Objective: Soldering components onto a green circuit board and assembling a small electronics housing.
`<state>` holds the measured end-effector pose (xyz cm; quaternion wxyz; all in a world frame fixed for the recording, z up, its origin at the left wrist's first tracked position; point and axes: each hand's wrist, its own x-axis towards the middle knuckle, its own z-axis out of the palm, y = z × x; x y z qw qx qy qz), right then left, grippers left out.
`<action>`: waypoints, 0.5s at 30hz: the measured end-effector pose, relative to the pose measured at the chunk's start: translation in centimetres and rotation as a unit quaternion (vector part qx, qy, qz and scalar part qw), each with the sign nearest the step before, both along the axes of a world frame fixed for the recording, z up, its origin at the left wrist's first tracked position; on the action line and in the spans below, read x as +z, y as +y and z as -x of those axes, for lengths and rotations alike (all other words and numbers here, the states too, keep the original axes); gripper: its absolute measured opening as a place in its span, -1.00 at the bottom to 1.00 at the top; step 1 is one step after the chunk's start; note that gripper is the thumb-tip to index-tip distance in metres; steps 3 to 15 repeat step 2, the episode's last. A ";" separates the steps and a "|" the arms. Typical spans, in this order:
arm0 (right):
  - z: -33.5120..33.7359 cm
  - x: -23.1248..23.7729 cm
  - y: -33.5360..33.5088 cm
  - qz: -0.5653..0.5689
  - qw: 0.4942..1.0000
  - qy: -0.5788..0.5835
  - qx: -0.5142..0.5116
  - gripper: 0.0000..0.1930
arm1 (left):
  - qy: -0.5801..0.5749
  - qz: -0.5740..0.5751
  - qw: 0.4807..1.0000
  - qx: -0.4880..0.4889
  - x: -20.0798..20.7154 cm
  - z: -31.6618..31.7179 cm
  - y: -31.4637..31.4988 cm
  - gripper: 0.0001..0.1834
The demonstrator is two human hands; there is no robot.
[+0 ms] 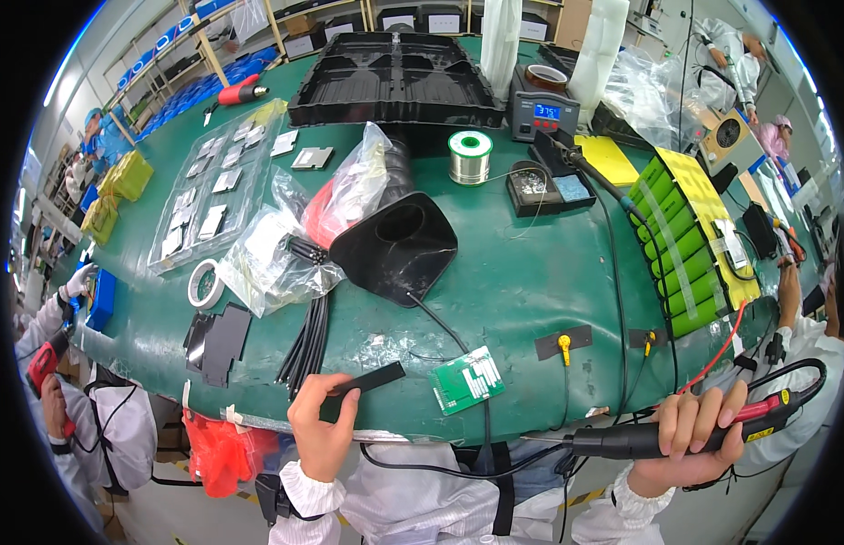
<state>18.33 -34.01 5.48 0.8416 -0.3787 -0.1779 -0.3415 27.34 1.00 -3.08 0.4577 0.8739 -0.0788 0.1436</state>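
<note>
My left hand (322,422) pinches a flat black strip (378,376) between thumb and fingers, over the table's front edge. To the right of that strip, a green circuit board (469,381) with white markings lies on the mat. My right hand (699,431) is wrapped round a black electric screwdriver (612,442) at the front right; its thin bit points left and a cable loops from its rear. Beyond my left hand lie a bundle of black tubes (307,341) and several flat black pieces (224,343).
A black fume hood (399,245) stands mid-table, near the solder spool (470,156) and soldering station (542,104). At right is a green-celled battery pack (681,259). Clear trays (213,195) of boards lie left; yellow grounding clips (564,341) sit near the edge. Co-workers flank both sides.
</note>
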 end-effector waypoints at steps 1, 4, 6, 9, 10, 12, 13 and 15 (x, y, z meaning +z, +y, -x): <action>0.0 0.0 -0.1 0.003 1.000 -0.001 0.004 -0.77 | -0.015 -0.007 1.000 -0.021 0.0 0.0 0.2 -0.73; 0.1 -0.1 -0.3 0.007 1.000 -0.003 0.008 -0.77 | -0.029 -0.014 0.999 -0.041 -0.1 0.0 0.5 -0.74; 0.1 -0.1 -0.3 0.007 1.000 -0.003 0.008 -0.77 | -0.029 -0.014 0.999 -0.041 -0.1 0.0 0.5 -0.74; 0.1 -0.1 -0.3 0.007 1.000 -0.003 0.008 -0.77 | -0.029 -0.014 0.999 -0.041 -0.1 0.0 0.5 -0.74; 0.1 -0.1 -0.3 0.007 1.000 -0.003 0.008 -0.77 | -0.029 -0.014 0.999 -0.041 -0.1 0.0 0.5 -0.74; 0.1 -0.1 -0.3 0.007 1.000 -0.003 0.008 -0.77 | -0.029 -0.014 0.999 -0.041 -0.1 0.0 0.5 -0.74; 0.1 -0.1 -0.3 0.007 1.000 -0.003 0.008 -0.77 | -0.029 -0.014 0.999 -0.041 -0.1 0.0 0.5 -0.74; 0.1 -0.1 -0.3 0.007 1.000 -0.003 0.008 -0.77 | -0.029 -0.014 0.999 -0.041 -0.1 0.0 0.5 -0.74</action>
